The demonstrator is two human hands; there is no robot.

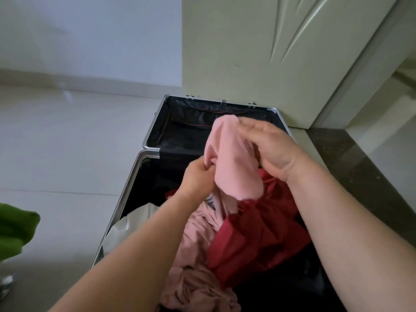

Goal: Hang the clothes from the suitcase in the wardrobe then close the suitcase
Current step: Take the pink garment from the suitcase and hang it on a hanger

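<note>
An open suitcase (155,122) with a silver frame and black lining lies on the floor, its lid half resting against the wardrobe door (258,52). Above it both my hands hold up a pink garment (234,163). My left hand (198,176) pinches its left fold. My right hand (272,149) grips its top right part. The garment's lower end trails down into the suitcase. A dark red garment (258,235) lies bunched in the near half, and something white (126,226) lies at the near half's left side.
A pale tiled floor (67,143) spreads to the left of the suitcase. A green cloth (15,228) shows at the left edge. A dark stone strip (364,174) runs along the right, beside the wardrobe's cream door.
</note>
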